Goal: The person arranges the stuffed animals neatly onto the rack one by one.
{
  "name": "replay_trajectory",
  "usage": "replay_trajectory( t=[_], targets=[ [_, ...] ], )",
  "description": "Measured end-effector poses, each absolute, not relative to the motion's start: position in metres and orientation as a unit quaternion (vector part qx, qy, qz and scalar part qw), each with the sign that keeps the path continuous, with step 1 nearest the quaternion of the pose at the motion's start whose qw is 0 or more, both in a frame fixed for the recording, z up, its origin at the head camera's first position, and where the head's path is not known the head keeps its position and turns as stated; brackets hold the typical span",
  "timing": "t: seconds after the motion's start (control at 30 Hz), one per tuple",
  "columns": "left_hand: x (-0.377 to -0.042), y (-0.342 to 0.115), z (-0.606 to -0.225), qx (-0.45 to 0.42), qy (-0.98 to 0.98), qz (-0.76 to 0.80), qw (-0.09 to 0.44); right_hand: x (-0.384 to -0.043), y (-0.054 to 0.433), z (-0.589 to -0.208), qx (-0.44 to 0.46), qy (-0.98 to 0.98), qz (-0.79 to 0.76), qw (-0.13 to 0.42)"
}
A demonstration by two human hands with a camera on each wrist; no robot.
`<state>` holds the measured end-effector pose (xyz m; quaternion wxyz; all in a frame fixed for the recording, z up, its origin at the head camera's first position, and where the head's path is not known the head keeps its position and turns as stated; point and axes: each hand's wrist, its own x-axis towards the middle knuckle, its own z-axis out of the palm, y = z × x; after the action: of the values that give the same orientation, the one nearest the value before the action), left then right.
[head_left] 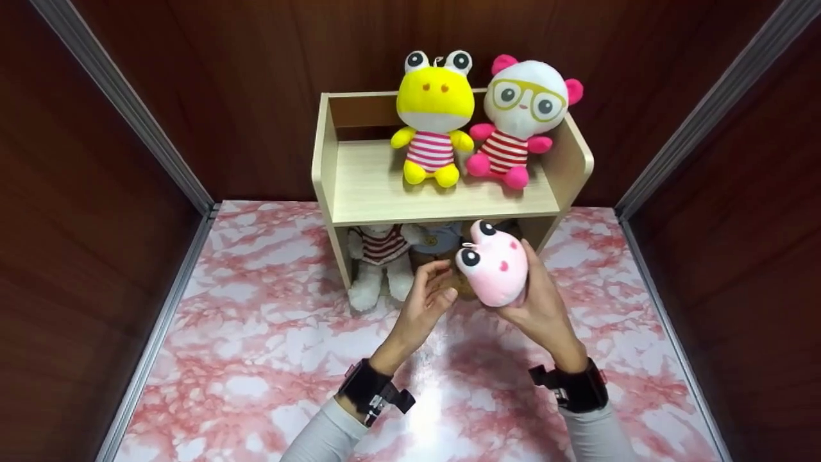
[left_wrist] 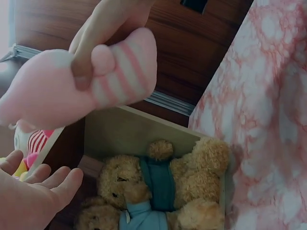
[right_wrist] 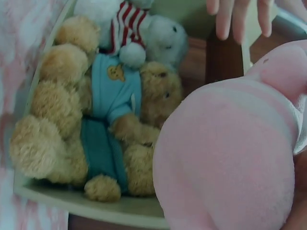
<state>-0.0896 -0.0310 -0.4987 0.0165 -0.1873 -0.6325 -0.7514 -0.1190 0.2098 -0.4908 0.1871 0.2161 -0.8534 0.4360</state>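
My right hand (head_left: pixel 539 308) grips a pink plush frog (head_left: pixel 497 269) round its neck, thumb showing on the near side in the left wrist view. The frog has bulging eyes and a striped body (left_wrist: pixel 124 72), and it is held up in front of the shelf's lower level. My left hand (head_left: pixel 426 305) is a little to the left of the frog, apart from it, fingers loosely bent with nothing between them. In the left wrist view its palm (left_wrist: pixel 29 201) faces up below the frog's head.
A small wooden shelf (head_left: pixel 442 208) stands against the back wall. On top sit a yellow frog plush (head_left: pixel 436 96) and a panda plush with glasses (head_left: pixel 526 102). Below are a white plush in red stripes (head_left: pixel 385 247), a blue-shirted bear (right_wrist: pixel 115 86) and a teal-shirted bear (right_wrist: pixel 100 148).
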Motion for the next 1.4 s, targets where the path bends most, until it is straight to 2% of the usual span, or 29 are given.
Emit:
replay_trajectory(
  t=[0.27, 0.37, 0.63, 0.77, 0.93, 1.1, 1.2, 1.4],
  targets=[
    [-0.092, -0.026, -0.494, -0.201, -0.632, -0.748, 0.02, -0.121, 0.191, -0.492, 0.259, -0.87, 0.348, 0.235],
    [-0.093, -0.026, -0.494, -0.193, -0.634, -0.749, 0.031, -0.121, 0.185, -0.492, 0.285, -0.872, 0.321, 0.236],
    [-0.095, -0.031, -0.496, -0.113, -0.667, -0.733, 0.069, -0.115, 0.177, -0.492, 0.323, -0.876, 0.322, 0.156],
    [-0.097, -0.041, -0.492, -0.083, -0.664, -0.739, 0.08, -0.116, 0.178, -0.496, 0.328, -0.847, 0.407, 0.098],
    [-0.104, -0.059, -0.486, -0.094, -0.647, -0.751, 0.092, -0.119, 0.179, -0.505, 0.264, -0.784, 0.561, 0.032],
    [-0.111, -0.072, -0.48, -0.131, -0.63, -0.757, 0.112, -0.121, 0.177, -0.512, 0.2, -0.777, 0.597, -0.02],
    [-0.113, -0.073, -0.479, -0.138, -0.623, -0.761, 0.119, -0.122, 0.173, -0.514, 0.204, -0.779, 0.592, -0.02],
    [-0.107, -0.065, -0.486, -0.125, -0.632, -0.753, 0.13, -0.119, 0.157, -0.517, 0.181, -0.758, 0.626, 0.025]
  ],
)
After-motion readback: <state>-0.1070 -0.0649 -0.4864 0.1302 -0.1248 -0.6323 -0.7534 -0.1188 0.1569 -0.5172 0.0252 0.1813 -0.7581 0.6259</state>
